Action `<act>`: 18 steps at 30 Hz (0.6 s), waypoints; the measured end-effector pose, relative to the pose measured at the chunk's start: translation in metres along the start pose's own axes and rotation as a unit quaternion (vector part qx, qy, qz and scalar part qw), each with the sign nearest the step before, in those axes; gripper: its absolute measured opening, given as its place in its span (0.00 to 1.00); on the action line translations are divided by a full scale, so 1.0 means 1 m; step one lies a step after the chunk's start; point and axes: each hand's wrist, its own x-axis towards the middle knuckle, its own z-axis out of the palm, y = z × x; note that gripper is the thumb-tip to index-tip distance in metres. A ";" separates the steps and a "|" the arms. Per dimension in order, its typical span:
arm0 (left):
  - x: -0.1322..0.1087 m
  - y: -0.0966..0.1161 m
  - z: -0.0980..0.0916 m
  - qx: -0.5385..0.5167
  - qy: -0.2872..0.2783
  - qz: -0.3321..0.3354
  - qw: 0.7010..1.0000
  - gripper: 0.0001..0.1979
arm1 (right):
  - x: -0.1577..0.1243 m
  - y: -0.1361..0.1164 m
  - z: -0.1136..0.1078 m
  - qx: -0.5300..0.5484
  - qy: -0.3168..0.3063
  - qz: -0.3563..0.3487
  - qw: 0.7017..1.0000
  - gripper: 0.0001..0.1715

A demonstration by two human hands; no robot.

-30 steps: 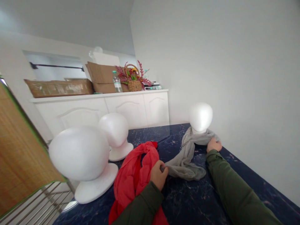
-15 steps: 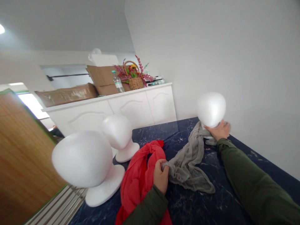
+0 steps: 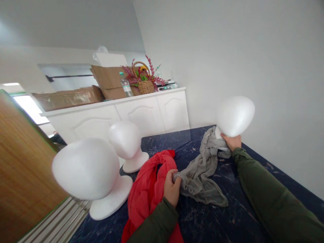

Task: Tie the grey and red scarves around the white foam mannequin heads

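Note:
My left hand (image 3: 172, 189) pinches one end of a grey scarf (image 3: 204, 168), just above a red scarf (image 3: 149, 192) heaped on the dark blue marbled table (image 3: 197, 219). From there the grey scarf runs back to the base of a white foam mannequin head (image 3: 235, 114) at the far right. My right hand (image 3: 233, 141) is wrapped round the neck of this head, its fingers partly hidden behind it. Two more white heads, a near one (image 3: 86, 168) and one behind it (image 3: 125, 140), stand upright on round bases at the left.
A white cabinet (image 3: 141, 116) beyond the table carries cardboard boxes (image 3: 68, 98), a water bottle (image 3: 126, 86) and a flower basket (image 3: 146, 87). A grey wall (image 3: 273, 67) rises along the right. A wooden panel (image 3: 22, 168) and a metal rack (image 3: 60, 219) are at the left.
The head in my right hand has turned, its broad end now pointing right, and my fingers no longer show beyond its neck. My left hand keeps its pinch. The camera view has shifted slightly.

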 end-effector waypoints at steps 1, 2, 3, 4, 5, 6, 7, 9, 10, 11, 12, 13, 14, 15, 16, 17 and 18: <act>0.001 -0.001 0.000 -0.002 -0.007 0.007 1.000 0.12 | -0.005 -0.005 -0.002 0.027 0.000 0.011 1.000 0.37; 0.001 -0.002 0.001 -0.002 -0.013 0.015 1.000 0.13 | -0.011 -0.011 -0.005 0.047 -0.002 0.024 0.999 0.37; 0.002 -0.002 0.001 0.003 -0.016 0.028 0.999 0.15 | -0.018 -0.018 -0.008 0.058 -0.011 0.037 0.998 0.36; 0.003 -0.003 0.001 0.013 -0.016 0.044 0.999 0.16 | -0.026 -0.026 -0.013 0.063 -0.028 0.047 0.997 0.35; 0.003 -0.002 0.001 0.025 -0.016 0.064 0.998 0.18 | -0.035 -0.034 -0.018 0.065 -0.048 0.056 0.995 0.35; 0.003 -0.002 0.001 0.038 -0.018 0.085 0.995 0.20 | -0.045 -0.043 -0.024 0.066 -0.069 0.062 0.993 0.35; 0.002 -0.001 0.001 0.049 -0.025 0.104 0.993 0.22 | -0.056 -0.052 -0.030 0.071 -0.092 0.065 0.991 0.36; 0.000 0.001 0.002 0.054 -0.064 0.128 0.988 0.27 | -0.080 -0.075 -0.044 0.097 -0.133 0.069 0.984 0.38; -0.003 0.003 0.003 0.045 -0.096 0.132 0.986 0.31 | -0.092 -0.087 -0.051 0.118 -0.151 0.069 0.979 0.38; -0.006 0.005 0.004 0.031 -0.134 0.136 0.981 0.36 | -0.105 -0.099 -0.058 0.142 -0.168 0.068 0.973 0.38; -0.010 0.008 0.005 0.016 -0.173 0.143 0.974 0.40 | -0.117 -0.111 -0.065 0.168 -0.185 0.067 0.966 0.37; -0.014 0.011 0.006 0.003 -0.208 0.154 0.966 0.44 | -0.129 -0.122 -0.071 0.193 -0.199 0.066 0.958 0.37; -0.018 0.014 0.007 -0.005 -0.236 0.167 0.957 0.46 | -0.140 -0.132 -0.078 0.217 -0.210 0.067 0.951 0.36; -0.023 0.017 0.008 -0.009 -0.255 0.175 0.951 0.46 | -0.149 -0.141 -0.083 0.238 -0.217 0.069 0.944 0.35; -0.027 0.019 0.009 -0.009 -0.263 0.174 0.949 0.42 | -0.158 -0.147 -0.089 0.257 -0.220 0.073 0.938 0.35; -0.030 0.021 0.010 -0.007 -0.267 0.169 0.949 0.36 | -0.166 -0.151 -0.094 0.273 -0.220 0.079 0.933 0.34; -0.033 0.022 0.010 -0.015 -0.264 0.154 0.952 0.29 | -0.172 -0.153 -0.099 0.284 -0.217 0.087 0.930 0.34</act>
